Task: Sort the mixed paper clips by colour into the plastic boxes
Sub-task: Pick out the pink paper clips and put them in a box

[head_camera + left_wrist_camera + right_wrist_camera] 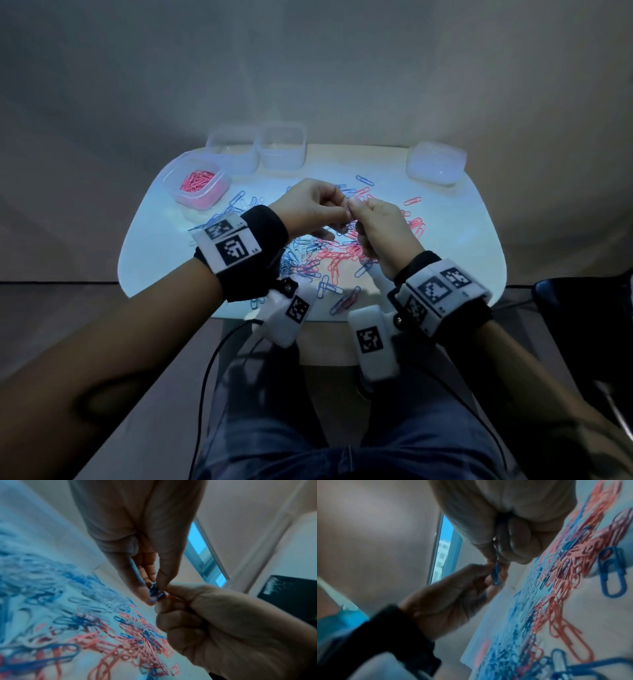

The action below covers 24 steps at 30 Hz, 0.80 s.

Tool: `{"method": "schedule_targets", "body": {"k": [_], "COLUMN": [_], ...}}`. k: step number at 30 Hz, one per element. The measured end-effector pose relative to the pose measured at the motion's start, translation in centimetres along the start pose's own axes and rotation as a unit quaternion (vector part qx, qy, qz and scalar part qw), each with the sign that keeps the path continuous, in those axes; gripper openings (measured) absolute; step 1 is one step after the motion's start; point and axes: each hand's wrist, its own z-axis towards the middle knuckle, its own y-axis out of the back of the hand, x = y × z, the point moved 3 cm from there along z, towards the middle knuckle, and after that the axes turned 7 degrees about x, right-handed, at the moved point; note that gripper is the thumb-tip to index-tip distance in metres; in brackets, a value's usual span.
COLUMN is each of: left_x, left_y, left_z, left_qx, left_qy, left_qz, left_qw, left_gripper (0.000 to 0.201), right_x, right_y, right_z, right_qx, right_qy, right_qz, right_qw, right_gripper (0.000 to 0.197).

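Note:
Blue and pink paper clips (329, 253) lie mixed in a heap on the white table (445, 240). Above the heap my two hands meet fingertip to fingertip. My left hand (344, 205) pinches a small bunch of blue clips (154, 592) between thumb and fingers. Against it my right hand (353, 211) has its fingers curled and pinches the other end, where a bit of pink clip (174, 598) shows. In the right wrist view a blue clip (495, 574) hangs between the two hands. A clear box (219, 192) at the back left holds pink clips (197, 181).
Two empty clear boxes (236, 154) (282, 149) stand side by side at the back edge. Another clear box (436, 162) sits at the back right. Loose clips reach almost to the front edge of the table. A dark object (582, 329) stands right of the table.

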Motion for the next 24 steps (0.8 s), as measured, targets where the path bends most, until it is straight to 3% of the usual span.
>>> {"method": "schedule_targets", "body": {"k": [6,8,10,12,15,18,21,24], "left_x": [-0.2,-0.1,0.1,0.3,0.5,0.8,1.6,2.0], "left_y": [0.1,0.4,0.9,1.2,1.5,1.8,2.8,3.6], "left_z": [-0.1,-0.2,-0.3,-0.5,-0.9,-1.2,-1.5,-1.2], "left_qx": [-0.032,-0.065,-0.083,-0.076,-0.047,-0.024,-0.029,-0.07], "left_qy": [-0.016,-0.024,-0.03,-0.031,-0.036,-0.039,-0.023,-0.003], "left_qz": [-0.033,-0.066,-0.089,-0.112,-0.162,-0.185,-0.095,0.158], "left_qw": [0.999,0.995,0.992,0.99,0.985,0.982,0.995,0.985], "left_gripper": [0.013,0.025,0.034,0.037,0.037,0.031,0.025,0.011], "right_x": [0.0,0.0,0.0,-0.1,0.1,0.5,0.7,0.3], "right_y": [-0.2,0.1,0.4,0.9,1.1,0.9,1.5,3.0], "right_z": [0.9,1.1,1.1,1.0,0.6,0.2,-0.2,-0.3], "right_qx": [-0.051,-0.07,-0.071,-0.056,0.022,0.106,0.116,0.113], "right_qy": [0.025,0.023,0.0,-0.045,-0.122,-0.149,-0.138,-0.123], "right_qz": [-0.069,-0.076,-0.024,0.119,0.348,0.48,0.506,0.537], "right_qw": [0.996,0.994,0.997,0.99,0.929,0.858,0.843,0.827], "right_gripper": [0.034,0.034,0.031,0.028,0.024,0.012,0.022,0.04]}}
